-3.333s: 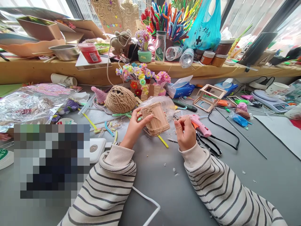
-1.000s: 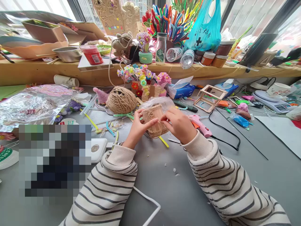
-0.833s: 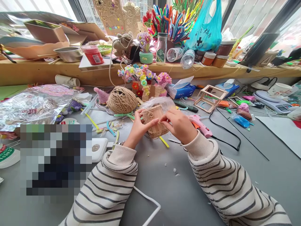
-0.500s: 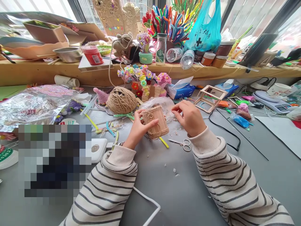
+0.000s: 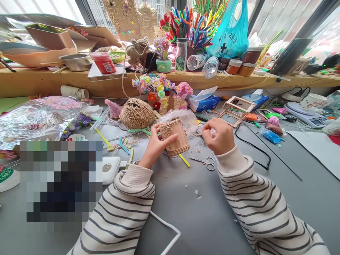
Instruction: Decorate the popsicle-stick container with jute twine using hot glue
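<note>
A small brown box (image 5: 179,136) with twine wound along its edges and a twine coil on its face is held up over the table. My left hand (image 5: 155,145) grips it from the left, thumb across the front. To the right of the box, apart from it, my right hand (image 5: 218,136) is closed; what its fingers hold, if anything, is too small to tell. Small scissors (image 5: 208,163) lie below and between the hands. A ball of twine (image 5: 136,113) sits behind my left hand, and a clear plastic bag (image 5: 186,118) lies behind the box.
A wooden frame (image 5: 236,109) and a blue tissue pack (image 5: 204,101) stand behind my right hand. A black cable (image 5: 255,159) curves to its right. At the left is a white device (image 5: 111,170); a white cable (image 5: 175,228) crosses the front. Jars and flowers line the back.
My right hand has moved slightly right, away from the box, and its fingers have curled further in. The left hand still holds the box in nearly the same place.
</note>
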`<state>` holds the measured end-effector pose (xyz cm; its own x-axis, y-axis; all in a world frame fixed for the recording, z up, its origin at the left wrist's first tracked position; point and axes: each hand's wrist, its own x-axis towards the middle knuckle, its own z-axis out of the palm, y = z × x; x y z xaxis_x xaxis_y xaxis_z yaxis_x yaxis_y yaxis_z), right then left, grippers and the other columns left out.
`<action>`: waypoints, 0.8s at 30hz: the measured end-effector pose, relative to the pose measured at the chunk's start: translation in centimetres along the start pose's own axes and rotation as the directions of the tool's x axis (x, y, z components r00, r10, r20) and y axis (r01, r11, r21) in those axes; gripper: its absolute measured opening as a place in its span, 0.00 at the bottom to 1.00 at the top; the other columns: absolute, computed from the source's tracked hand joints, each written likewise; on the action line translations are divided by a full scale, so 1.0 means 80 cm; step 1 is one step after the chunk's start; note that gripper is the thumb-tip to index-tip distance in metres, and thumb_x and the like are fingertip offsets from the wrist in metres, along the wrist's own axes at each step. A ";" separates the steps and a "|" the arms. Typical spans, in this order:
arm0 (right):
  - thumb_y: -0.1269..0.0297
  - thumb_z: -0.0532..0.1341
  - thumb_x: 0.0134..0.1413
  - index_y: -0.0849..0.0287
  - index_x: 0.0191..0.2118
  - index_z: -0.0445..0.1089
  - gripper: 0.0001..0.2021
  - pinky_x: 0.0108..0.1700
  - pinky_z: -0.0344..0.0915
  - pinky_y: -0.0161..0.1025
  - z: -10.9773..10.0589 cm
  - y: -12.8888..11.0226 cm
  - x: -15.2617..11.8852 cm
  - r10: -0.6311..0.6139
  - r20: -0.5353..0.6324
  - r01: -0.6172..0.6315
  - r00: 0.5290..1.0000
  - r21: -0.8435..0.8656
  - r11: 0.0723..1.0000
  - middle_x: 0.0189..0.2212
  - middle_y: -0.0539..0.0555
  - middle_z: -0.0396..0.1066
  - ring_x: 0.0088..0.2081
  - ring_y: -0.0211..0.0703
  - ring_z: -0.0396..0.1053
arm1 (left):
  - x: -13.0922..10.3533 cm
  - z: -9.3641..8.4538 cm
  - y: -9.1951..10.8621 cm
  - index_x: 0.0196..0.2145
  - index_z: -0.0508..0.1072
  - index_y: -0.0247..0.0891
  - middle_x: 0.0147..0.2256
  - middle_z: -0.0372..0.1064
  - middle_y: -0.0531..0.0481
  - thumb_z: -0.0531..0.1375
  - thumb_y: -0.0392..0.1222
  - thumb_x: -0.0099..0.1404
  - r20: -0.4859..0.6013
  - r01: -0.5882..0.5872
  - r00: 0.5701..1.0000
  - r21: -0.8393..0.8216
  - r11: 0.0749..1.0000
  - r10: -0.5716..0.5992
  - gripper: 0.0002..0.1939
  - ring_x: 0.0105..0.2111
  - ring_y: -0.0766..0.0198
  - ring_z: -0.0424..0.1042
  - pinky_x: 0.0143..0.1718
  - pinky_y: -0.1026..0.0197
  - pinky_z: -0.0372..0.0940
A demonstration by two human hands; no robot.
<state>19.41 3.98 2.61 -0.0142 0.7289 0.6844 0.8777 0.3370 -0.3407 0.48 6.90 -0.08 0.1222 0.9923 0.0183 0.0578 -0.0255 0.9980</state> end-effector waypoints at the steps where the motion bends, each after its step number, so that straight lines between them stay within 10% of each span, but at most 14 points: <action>1: 0.72 0.55 0.41 0.57 0.21 0.61 0.05 0.32 0.58 0.41 0.003 -0.008 -0.006 0.005 0.032 -0.006 0.999 0.027 1.000 0.22 0.52 0.65 0.27 0.42 0.61 | 0.000 0.000 0.000 0.44 0.53 0.41 0.48 0.57 0.44 0.65 0.49 0.44 0.002 -0.006 1.000 -0.001 1.000 0.006 0.33 0.44 0.56 0.64 0.43 0.54 0.62; 6: 0.59 0.58 0.47 0.58 0.23 0.61 0.10 0.34 0.59 0.39 0.022 -0.041 -0.028 -0.067 0.137 0.043 0.988 0.173 0.984 0.22 0.51 0.65 0.27 0.41 0.61 | 0.002 -0.001 -0.001 0.43 0.54 0.40 0.47 0.58 0.44 0.65 0.48 0.43 -0.013 -0.021 1.000 -0.006 1.000 0.021 0.32 0.46 0.56 0.64 0.45 0.55 0.61; 24: 0.67 0.56 0.48 0.58 0.24 0.62 0.05 0.27 0.58 0.36 0.034 -0.041 -0.033 0.013 0.158 -0.048 0.987 0.223 0.974 0.20 0.50 0.65 0.23 0.36 0.59 | 0.002 0.000 -0.002 0.42 0.55 0.40 0.46 0.59 0.45 0.65 0.47 0.43 -0.018 -0.033 0.999 0.016 0.999 0.033 0.32 0.45 0.58 0.64 0.44 0.57 0.60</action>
<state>15.24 2.55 0.18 -0.0786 0.8183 0.5693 0.7484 0.4257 -0.5086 0.46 7.08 -0.22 0.1061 0.9930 0.0525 0.0697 -0.0601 0.9958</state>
